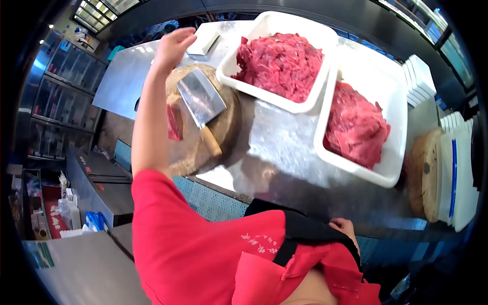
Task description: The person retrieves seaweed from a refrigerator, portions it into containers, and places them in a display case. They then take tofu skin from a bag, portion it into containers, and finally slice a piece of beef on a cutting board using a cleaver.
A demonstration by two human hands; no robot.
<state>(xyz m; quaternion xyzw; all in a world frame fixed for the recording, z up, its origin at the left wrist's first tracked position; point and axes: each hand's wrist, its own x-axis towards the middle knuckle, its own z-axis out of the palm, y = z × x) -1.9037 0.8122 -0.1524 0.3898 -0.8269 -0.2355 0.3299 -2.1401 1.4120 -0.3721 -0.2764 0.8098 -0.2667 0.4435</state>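
Note:
My left hand (175, 44) is raised past the far edge of a round wooden chopping block (230, 109), its fingers loosely bent and apparently holding nothing. Next to it lies a white block-like item (203, 40). A cleaver (201, 96) with a wooden handle rests flat on the block, handle toward me. Beside the blade is a strip of red meat (174, 123), partly hidden behind my left forearm. My right hand (346, 231) is low by my waist, against the black apron (307, 226); its loosely bent fingers show only in part.
Two white tubs, one farther back (264, 96) and one at right (356, 174), hold heaps of sliced red meat on the metal table (277, 145). White containers (419, 79) are stacked at right, near another wooden block (423, 173) and upright boards (460, 173). Glass-door cabinets (63, 101) stand left.

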